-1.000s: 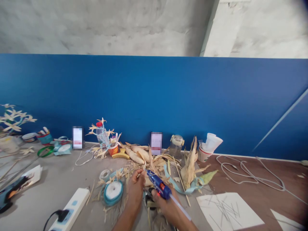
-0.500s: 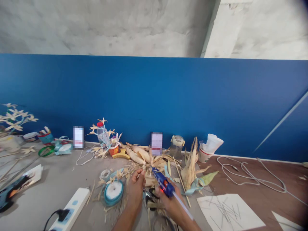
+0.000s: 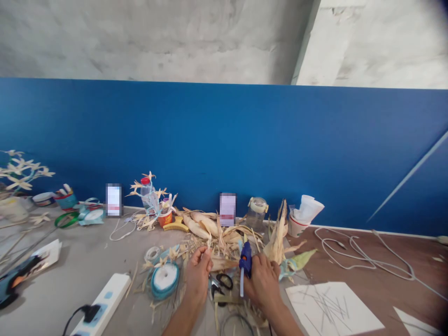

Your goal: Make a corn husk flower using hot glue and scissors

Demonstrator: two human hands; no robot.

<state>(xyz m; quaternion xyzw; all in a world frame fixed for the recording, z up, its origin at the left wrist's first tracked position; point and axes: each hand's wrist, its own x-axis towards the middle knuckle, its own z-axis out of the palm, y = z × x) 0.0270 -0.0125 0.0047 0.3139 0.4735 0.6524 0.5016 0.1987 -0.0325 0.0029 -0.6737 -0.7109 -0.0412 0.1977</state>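
Note:
My left hand (image 3: 199,270) is closed in a pinch around a small pale strip of corn husk (image 3: 209,241), which points upward from the fingertips. To its right, my right hand (image 3: 263,279) grips a blue hot glue gun (image 3: 246,257). The gun's nozzle faces away from me, and a clear glue stick (image 3: 241,283) sticks out of its back end. Between my hands lie black-handled scissors (image 3: 225,281), partly among husk scraps. A roll of light blue ribbon (image 3: 165,280) rests left of my left hand.
Whole husks (image 3: 201,225) are heaped behind my hands, by a propped phone (image 3: 227,209) and a lidded jar (image 3: 257,213). A power strip (image 3: 105,301) lies front left. Thin wires on white paper (image 3: 332,305) lie at right, below a white cable (image 3: 371,261). A blue partition (image 3: 224,140) closes the back.
My right hand has moved right with the glue gun and turned it, drawing the nozzle away from the husk strip. My left hand stays nearly still.

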